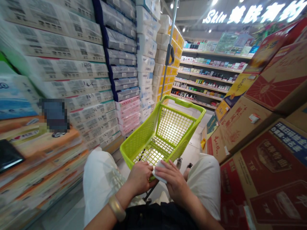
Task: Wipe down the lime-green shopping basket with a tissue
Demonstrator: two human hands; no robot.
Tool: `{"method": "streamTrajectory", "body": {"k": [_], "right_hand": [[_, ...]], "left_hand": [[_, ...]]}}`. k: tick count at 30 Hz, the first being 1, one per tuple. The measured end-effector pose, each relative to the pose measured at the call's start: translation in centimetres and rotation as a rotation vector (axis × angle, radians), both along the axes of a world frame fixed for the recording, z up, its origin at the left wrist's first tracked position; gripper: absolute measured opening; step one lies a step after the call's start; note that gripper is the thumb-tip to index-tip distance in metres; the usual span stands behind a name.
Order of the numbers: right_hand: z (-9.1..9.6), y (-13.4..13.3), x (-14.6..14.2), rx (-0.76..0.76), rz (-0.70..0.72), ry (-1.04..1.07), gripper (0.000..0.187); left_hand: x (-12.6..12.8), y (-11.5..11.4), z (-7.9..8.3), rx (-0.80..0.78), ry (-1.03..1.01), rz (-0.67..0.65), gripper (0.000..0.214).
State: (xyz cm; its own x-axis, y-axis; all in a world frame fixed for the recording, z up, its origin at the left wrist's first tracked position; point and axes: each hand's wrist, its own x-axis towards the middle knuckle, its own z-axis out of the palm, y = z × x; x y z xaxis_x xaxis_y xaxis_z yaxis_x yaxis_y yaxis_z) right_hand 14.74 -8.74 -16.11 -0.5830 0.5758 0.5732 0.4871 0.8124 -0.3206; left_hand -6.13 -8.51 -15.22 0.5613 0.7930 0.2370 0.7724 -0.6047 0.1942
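Observation:
A lime-green plastic shopping cart [139,142] with grid-patterned walls stands in front of my knees. My left hand [141,175] is closed round the cart's near rim, with a gold-coloured bangle [116,207] on that wrist. Just beside it, my right hand [171,175] presses a folded white wipe [160,171] against the same rim. The fingers of my right hand lie over the wipe and hide part of it. Through the cart's grid the pale floor shows.
Wrapped paper packs [83,76] are stacked high on the left, and a dark phone-like object [9,155] lies on orange packs. Red and brown cartons [271,172] rise close on the right. Behind the cart stands a metal pole [167,68]; stocked shelves [206,76] line the back.

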Motion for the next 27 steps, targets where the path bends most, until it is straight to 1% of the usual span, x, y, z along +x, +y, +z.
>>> {"method": "streamTrajectory", "body": {"k": [1, 2, 5, 6, 7, 8, 9, 12, 13, 14, 16, 18, 20, 21, 22, 25, 26, 27], "right_hand": [[0.0, 0.1, 0.1, -0.002, 0.009, -0.003, 0.049], [0.1, 0.4, 0.4, 0.003, -0.020, 0.022, 0.048], [0.2, 2.0, 1.4, 0.026, -0.218, 0.160, 0.043], [0.2, 2.2, 1.6, 0.028, -0.271, 0.193, 0.043], [0.2, 2.2, 1.6, 0.028, -0.288, 0.204, 0.043], [0.1, 1.9, 1.4, 0.020, -0.271, 0.190, 0.043], [0.1, 1.4, 1.1, 0.009, -0.225, 0.160, 0.045], [0.1, -0.4, 0.0, -0.037, -0.029, 0.038, 0.048], [0.1, -0.6, -0.1, -0.047, 0.007, 0.016, 0.048], [0.2, -0.4, 0.0, -0.051, 0.010, 0.015, 0.048], [0.2, 0.6, 0.7, -0.042, -0.068, 0.066, 0.046], [0.2, 1.9, 1.4, -0.018, -0.200, 0.152, 0.044], [0.2, 2.3, 1.6, -0.002, -0.283, 0.208, 0.044], [0.2, 2.1, 1.4, -0.001, -0.276, 0.206, 0.045], [0.1, 1.6, 1.1, -0.008, -0.236, 0.179, 0.046], [0.2, -0.1, -0.1, -0.040, -0.033, 0.040, 0.048], [0.3, -0.3, -0.2, -0.051, 0.010, 0.005, 0.047], [0.3, -0.2, -0.1, -0.057, 0.018, -0.004, 0.046]], "left_hand": [[0.0, 0.0, 0.0, -0.003, 0.000, -0.001, 0.031], [-0.1, 0.0, 0.0, -0.006, -0.001, -0.002, 0.031], [-0.1, 0.0, 0.1, -0.007, -0.011, 0.005, 0.034], [0.0, 0.0, 0.1, -0.008, -0.013, 0.008, 0.034], [0.0, 0.0, 0.1, -0.010, -0.014, 0.009, 0.034], [0.0, 0.0, 0.1, -0.013, -0.013, 0.009, 0.033], [0.0, 0.0, 0.1, -0.015, -0.012, 0.008, 0.032], [0.0, 0.0, 0.1, -0.015, -0.009, 0.008, 0.030], [0.0, 0.0, 0.1, -0.013, -0.006, 0.007, 0.030], [0.0, 0.0, 0.1, -0.012, -0.003, 0.004, 0.031], [-0.1, -0.1, 0.2, -0.013, -0.001, -0.002, 0.032], [-0.1, -0.2, 0.2, -0.009, -0.002, -0.001, 0.035], [0.0, -0.2, 0.3, -0.001, -0.007, -0.002, 0.035], [0.0, -0.2, 0.2, 0.003, -0.010, -0.005, 0.035], [0.0, -0.1, 0.2, 0.007, -0.012, -0.007, 0.035], [0.0, -0.1, 0.0, 0.010, -0.022, 0.000, 0.032], [0.0, -0.1, 0.0, 0.009, -0.022, 0.002, 0.031], [-0.1, -0.1, 0.0, 0.006, -0.019, 0.003, 0.031]]}}
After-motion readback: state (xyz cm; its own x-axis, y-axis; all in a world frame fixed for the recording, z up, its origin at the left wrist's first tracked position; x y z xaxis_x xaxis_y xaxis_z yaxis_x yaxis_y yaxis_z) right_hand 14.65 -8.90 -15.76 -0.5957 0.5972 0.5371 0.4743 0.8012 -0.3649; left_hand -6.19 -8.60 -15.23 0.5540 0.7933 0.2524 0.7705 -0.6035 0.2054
